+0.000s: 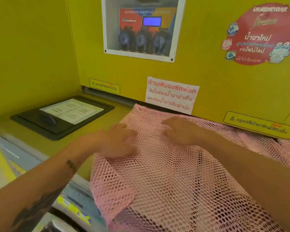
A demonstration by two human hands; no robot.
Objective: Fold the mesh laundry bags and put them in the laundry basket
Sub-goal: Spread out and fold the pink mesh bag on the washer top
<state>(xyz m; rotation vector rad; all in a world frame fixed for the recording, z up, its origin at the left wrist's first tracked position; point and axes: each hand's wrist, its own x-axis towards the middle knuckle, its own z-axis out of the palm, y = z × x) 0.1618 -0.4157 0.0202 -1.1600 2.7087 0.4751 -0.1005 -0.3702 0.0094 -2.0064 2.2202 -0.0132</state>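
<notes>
A pink mesh laundry bag (166,173) lies spread over the yellow top of a washing machine, and its near end hangs over the front edge. My left hand (119,141) rests flat on the bag's left part, fingers apart. My right hand (179,129) presses flat on the mesh a little farther back, fingers apart, pointing left. More pink mesh (264,144) is bunched at the right, against the back wall. No laundry basket is in view.
A black detergent drawer lid (62,116) with a white label sits in the machine top at the left. A yellow back panel (208,72) with paper notices and a framed dosing-pump box (142,30) rises right behind the bag. The machine's front drops away at the lower left.
</notes>
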